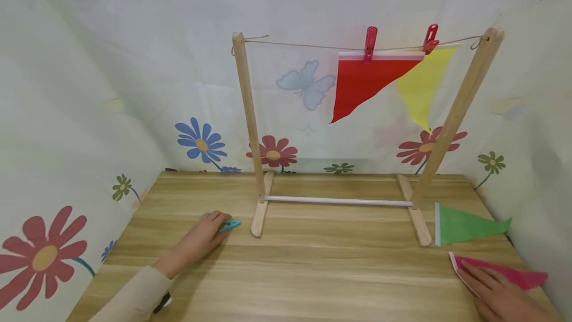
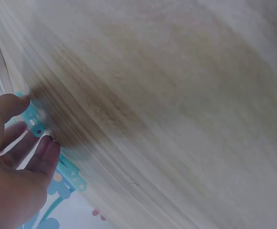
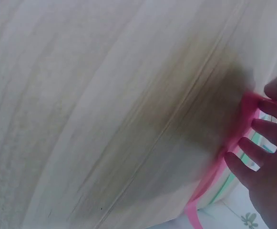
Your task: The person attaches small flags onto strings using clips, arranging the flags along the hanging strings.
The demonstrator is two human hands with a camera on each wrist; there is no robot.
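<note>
My left hand [image 1: 201, 236] curves over the table at left, with thumb and fingertips around a light blue clip [image 1: 230, 225]. In the left wrist view, the left hand [image 2: 19, 157] has its thumb on this clip [image 2: 32, 119]; a second blue clip [image 2: 70, 172] lies beyond the fingers. My right hand [image 1: 502, 294] rests with spread fingers on a pink triangular flag [image 1: 514, 273] at the right edge. The right wrist view shows the right hand [image 3: 269, 162] with fingertips against the pink flag [image 3: 238, 129].
A wooden stand [image 1: 251, 118] holds a string with a red flag [image 1: 371, 81] and a yellow flag [image 1: 424, 83], hung by red clips [image 1: 370, 43]. A green flag [image 1: 466, 226] lies right of the stand's foot. A patterned curtain [image 1: 134, 53] surrounds the table [image 1: 321, 272].
</note>
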